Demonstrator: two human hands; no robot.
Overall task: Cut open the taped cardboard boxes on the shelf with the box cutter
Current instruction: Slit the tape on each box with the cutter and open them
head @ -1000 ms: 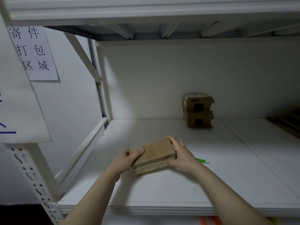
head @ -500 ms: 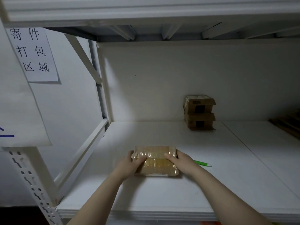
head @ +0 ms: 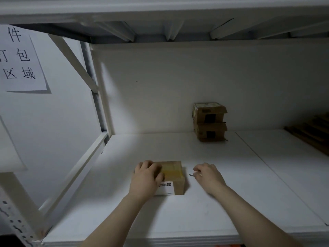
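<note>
A small cardboard box (head: pixel 175 175) sealed with yellowish tape stands on the white shelf board (head: pixel 231 202), a white label on its near side. My left hand (head: pixel 146 179) lies over the box's top left part with fingers curled on it. Just to the right of the box, my right hand (head: pixel 208 175) grips the box cutter (head: pixel 192 175). Only the cutter's thin tip shows, pointing left toward the box and apart from it. The handle is hidden in my hand.
Two more taped cardboard boxes (head: pixel 210 122) are stacked against the back wall. Dark wooden slats (head: pixel 313 134) lie at the far right. The shelf's upright and diagonal brace (head: pixel 74 61) close the left side, and an upper shelf (head: pixel 169 18) hangs overhead.
The box was turned and set down flat on the shelf. My right hand let go of it, moved right and picked up the cutter. My left hand shifted onto the box's top.
</note>
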